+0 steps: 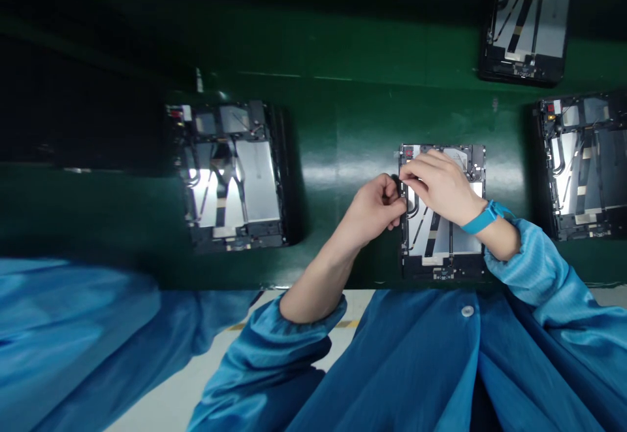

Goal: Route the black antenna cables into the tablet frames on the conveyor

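An opened tablet [467,239] lies in front of me, its inside facing up, with dark flat cables, a silver-white area and a black frame. My left hand [378,206] is at the tablet's left edge, fingers curled and thumb against them. Reaching across the upper part of the tablet, my right hand [441,183] has its fingertips pinched together at the same left edge, just above the left one. Whatever the fingertips of either hand hold is too small or hidden to make out. A blue wrist strap [482,217] is on my right wrist.
Similar opened devices lie on the green work surface [333,131]: one at left [259,183], one at right [568,164], one at upper right [553,20]. The blue sleeve of another person [73,340] is at lower left, by the table's front edge.
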`<state>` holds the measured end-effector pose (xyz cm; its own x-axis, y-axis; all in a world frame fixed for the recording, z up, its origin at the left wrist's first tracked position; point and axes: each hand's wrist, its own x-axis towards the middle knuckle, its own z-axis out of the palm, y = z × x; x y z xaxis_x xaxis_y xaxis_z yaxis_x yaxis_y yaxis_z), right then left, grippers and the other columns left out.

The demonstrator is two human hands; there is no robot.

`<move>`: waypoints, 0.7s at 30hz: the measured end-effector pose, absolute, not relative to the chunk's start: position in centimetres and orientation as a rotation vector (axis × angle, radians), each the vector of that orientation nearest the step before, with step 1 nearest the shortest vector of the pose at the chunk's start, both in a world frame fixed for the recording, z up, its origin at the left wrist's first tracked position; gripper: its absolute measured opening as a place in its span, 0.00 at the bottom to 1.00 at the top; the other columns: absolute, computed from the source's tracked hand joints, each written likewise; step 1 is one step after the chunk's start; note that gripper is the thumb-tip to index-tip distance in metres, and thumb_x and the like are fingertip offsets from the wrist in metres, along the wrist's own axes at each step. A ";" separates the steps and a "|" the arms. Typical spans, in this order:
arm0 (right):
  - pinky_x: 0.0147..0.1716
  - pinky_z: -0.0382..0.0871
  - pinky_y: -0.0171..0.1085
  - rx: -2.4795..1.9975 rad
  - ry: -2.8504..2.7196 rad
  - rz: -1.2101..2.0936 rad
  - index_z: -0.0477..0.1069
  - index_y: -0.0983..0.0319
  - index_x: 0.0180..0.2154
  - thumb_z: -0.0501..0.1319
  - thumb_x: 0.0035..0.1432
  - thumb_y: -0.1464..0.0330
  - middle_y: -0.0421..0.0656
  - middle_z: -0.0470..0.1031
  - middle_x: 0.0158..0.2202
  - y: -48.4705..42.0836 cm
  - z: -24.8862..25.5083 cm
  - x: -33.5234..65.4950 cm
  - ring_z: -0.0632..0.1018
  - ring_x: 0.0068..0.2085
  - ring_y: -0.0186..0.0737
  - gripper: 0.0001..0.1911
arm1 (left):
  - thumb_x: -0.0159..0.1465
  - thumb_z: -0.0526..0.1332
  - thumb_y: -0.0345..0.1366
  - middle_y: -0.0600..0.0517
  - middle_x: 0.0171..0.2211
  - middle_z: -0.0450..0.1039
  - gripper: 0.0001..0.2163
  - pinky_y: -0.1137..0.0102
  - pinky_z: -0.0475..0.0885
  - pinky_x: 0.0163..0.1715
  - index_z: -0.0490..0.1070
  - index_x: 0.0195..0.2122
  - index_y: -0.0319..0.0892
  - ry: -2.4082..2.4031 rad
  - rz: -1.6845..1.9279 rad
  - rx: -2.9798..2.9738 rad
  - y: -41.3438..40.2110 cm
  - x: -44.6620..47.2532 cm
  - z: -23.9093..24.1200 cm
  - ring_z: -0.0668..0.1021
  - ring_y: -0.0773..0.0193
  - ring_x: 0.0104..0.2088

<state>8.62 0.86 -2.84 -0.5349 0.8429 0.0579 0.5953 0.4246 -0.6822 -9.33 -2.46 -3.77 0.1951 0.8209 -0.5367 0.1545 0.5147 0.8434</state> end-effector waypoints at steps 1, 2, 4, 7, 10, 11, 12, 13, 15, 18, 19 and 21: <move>0.47 0.63 0.41 -1.240 -2.267 0.852 0.77 0.60 0.40 0.57 0.70 0.75 0.45 0.80 0.41 1.0 -2.9 8.5 0.72 0.44 0.45 0.10 | 0.47 0.62 0.27 0.66 0.15 0.59 0.15 0.75 0.59 0.13 0.55 0.29 0.48 1.351 0.569 0.946 -2.3 -9.2 -3.7 0.66 0.71 0.13; 0.47 0.63 0.41 -1.265 -2.242 0.843 0.77 0.60 0.40 0.58 0.70 0.75 0.45 0.80 0.41 1.1 -2.8 8.5 0.72 0.44 0.45 0.09 | 0.46 0.62 0.27 0.66 0.16 0.59 0.15 0.75 0.58 0.13 0.55 0.29 0.48 1.382 0.560 0.947 -2.0 -9.2 -3.7 0.65 0.72 0.13; 0.46 0.63 0.41 -1.338 -2.187 0.831 0.76 0.60 0.41 0.59 0.69 0.75 0.45 0.80 0.41 1.2 -2.8 8.3 0.73 0.43 0.46 0.08 | 0.45 0.63 0.27 0.66 0.18 0.58 0.15 0.76 0.56 0.13 0.56 0.28 0.47 1.422 0.573 0.974 -1.4 -9.2 -3.7 0.63 0.75 0.13; 0.46 0.63 0.42 -1.430 -2.120 0.831 0.76 0.59 0.41 0.59 0.68 0.75 0.44 0.80 0.40 1.3 -2.7 8.2 0.73 0.43 0.46 0.08 | 0.45 0.64 0.26 0.66 0.18 0.57 0.16 0.77 0.54 0.13 0.56 0.27 0.46 1.392 0.621 0.960 -0.4 -9.1 -3.8 0.60 0.77 0.14; 0.46 0.63 0.42 -1.450 -2.080 0.833 0.76 0.59 0.40 0.60 0.65 0.76 0.43 0.81 0.38 1.3 -2.6 8.4 0.75 0.43 0.46 0.08 | 0.46 0.63 0.26 0.66 0.16 0.57 0.16 0.77 0.55 0.12 0.55 0.29 0.47 1.321 0.657 0.877 0.4 -9.0 -3.9 0.61 0.75 0.13; 0.46 0.63 0.42 -1.451 -2.072 0.834 0.76 0.59 0.40 0.60 0.65 0.76 0.43 0.81 0.38 1.2 -2.6 8.4 0.75 0.43 0.46 0.08 | 0.46 0.63 0.25 0.66 0.16 0.57 0.17 0.76 0.55 0.12 0.55 0.29 0.47 1.305 0.672 0.862 0.6 -9.0 -4.0 0.63 0.74 0.12; 0.45 0.64 0.41 -1.450 -2.066 0.836 0.76 0.59 0.40 0.60 0.64 0.77 0.43 0.81 0.37 1.2 -2.6 8.5 0.75 0.42 0.46 0.09 | 0.46 0.62 0.25 0.66 0.15 0.58 0.17 0.76 0.56 0.12 0.55 0.29 0.48 1.295 0.689 0.856 0.7 -8.9 -4.1 0.63 0.74 0.12; 0.45 0.64 0.41 -1.452 -2.064 0.836 0.76 0.59 0.40 0.60 0.63 0.78 0.42 0.81 0.37 1.1 -2.6 8.5 0.76 0.42 0.46 0.10 | 0.46 0.62 0.25 0.66 0.15 0.58 0.17 0.77 0.56 0.12 0.55 0.29 0.48 1.292 0.703 0.854 0.8 -8.8 -4.3 0.64 0.74 0.12; 0.44 0.64 0.41 -1.467 -2.066 0.823 0.76 0.59 0.40 0.60 0.61 0.78 0.42 0.81 0.36 1.0 -2.7 8.5 0.76 0.41 0.46 0.11 | 0.46 0.62 0.24 0.66 0.15 0.58 0.16 0.77 0.56 0.11 0.55 0.29 0.47 1.286 0.720 0.852 0.8 -8.8 -4.5 0.64 0.74 0.12; 0.44 0.63 0.43 -1.504 -2.074 0.763 0.75 0.58 0.39 0.59 0.61 0.79 0.43 0.81 0.36 0.8 -2.9 8.4 0.76 0.42 0.47 0.11 | 0.47 0.63 0.25 0.66 0.15 0.59 0.16 0.78 0.56 0.11 0.56 0.30 0.47 1.251 0.736 0.858 0.8 -8.8 -4.8 0.63 0.75 0.12; 0.45 0.63 0.43 -1.513 -2.078 0.741 0.75 0.58 0.39 0.58 0.62 0.78 0.43 0.81 0.36 0.7 -3.0 8.3 0.76 0.42 0.47 0.11 | 0.48 0.64 0.26 0.65 0.16 0.60 0.16 0.78 0.56 0.11 0.57 0.30 0.47 1.239 0.745 0.862 0.7 -8.8 -4.9 0.64 0.75 0.12; 0.45 0.63 0.44 -1.522 -2.093 0.713 0.75 0.58 0.40 0.58 0.64 0.77 0.44 0.82 0.37 0.7 -3.0 8.2 0.75 0.43 0.49 0.10 | 0.50 0.68 0.29 0.65 0.17 0.61 0.16 0.78 0.56 0.11 0.58 0.30 0.46 1.232 0.760 0.872 0.7 -8.9 -4.9 0.64 0.76 0.12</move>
<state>8.17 0.68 -3.04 -0.2876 0.9560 0.0584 0.7213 0.2563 -0.6435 -8.87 0.65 -4.89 0.1792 0.8675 -0.4640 -0.0263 0.4757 0.8792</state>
